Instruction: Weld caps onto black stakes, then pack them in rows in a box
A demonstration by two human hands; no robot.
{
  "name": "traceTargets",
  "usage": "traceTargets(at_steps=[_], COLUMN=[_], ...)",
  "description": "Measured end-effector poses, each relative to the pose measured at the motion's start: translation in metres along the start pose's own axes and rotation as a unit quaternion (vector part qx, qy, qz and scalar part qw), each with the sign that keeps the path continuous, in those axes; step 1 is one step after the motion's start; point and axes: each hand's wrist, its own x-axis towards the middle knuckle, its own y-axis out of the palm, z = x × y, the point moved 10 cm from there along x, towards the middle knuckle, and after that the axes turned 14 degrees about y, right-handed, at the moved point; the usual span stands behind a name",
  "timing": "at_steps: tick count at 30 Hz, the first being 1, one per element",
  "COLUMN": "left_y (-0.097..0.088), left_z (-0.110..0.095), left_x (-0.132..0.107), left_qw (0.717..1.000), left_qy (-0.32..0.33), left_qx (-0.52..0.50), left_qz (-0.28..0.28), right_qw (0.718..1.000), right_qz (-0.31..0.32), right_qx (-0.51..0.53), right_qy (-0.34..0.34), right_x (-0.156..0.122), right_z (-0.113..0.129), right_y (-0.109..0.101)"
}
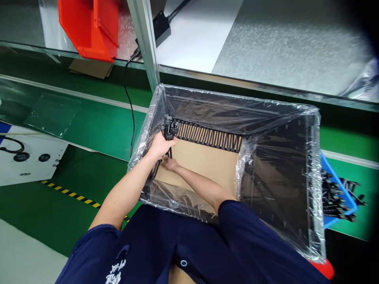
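A large box lined with clear plastic film point(308, 165) stands in front of me. A brown cardboard sheet point(207, 161) lies on its floor. A row of several black parts point(210, 137) lines the far wall. My left hand point(161, 145) is inside the box at its left corner, closed around a bundle of black parts point(169, 127) that stand upright. My right hand point(170, 163) rests low on the cardboard just below the left hand, its fingers near the bundle's lower ends; its fingers are mostly hidden.
A blue tray point(340, 193) with more black parts sits to the right of the box. A green floor strip with a black cable point(130, 102) runs on the left. A red bin point(91, 27) and a metal post point(145, 43) stand above.
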Motion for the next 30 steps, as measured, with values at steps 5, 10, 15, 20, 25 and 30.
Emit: traceTargets(at_steps=[5,10,15,20,25,30], left_y=[-0.003,0.007,0.011,0.009,0.023,0.03], left_z=[0.005,0.013,0.019,0.005,-0.001,0.008], left_x=[0.001,0.001,0.0,0.0,-0.007,-0.012], left_qw=[1.0,0.999,0.999,0.998,0.99,0.984], left_qy=[-0.008,0.0,0.007,0.002,-0.045,-0.084], left_qx=[0.003,-0.013,-0.021,-0.051,-0.089,-0.089], left_qz=[-0.011,0.029,0.043,0.032,0.097,0.129], right_qw=[0.978,0.91,0.911,0.898,0.887,0.854], right_qz=[0.016,-0.033,-0.041,-0.051,0.19,0.208], right_qx=[0.188,0.321,0.298,0.364,0.41,0.466], right_qy=[-0.094,-0.259,-0.283,-0.241,-0.095,-0.103], right_x=[-0.031,-0.092,-0.121,-0.109,-0.087,-0.083], right_z=[0.044,0.101,0.125,0.116,0.111,0.112], right_y=[-0.08,-0.146,-0.136,-0.145,-0.114,-0.118])
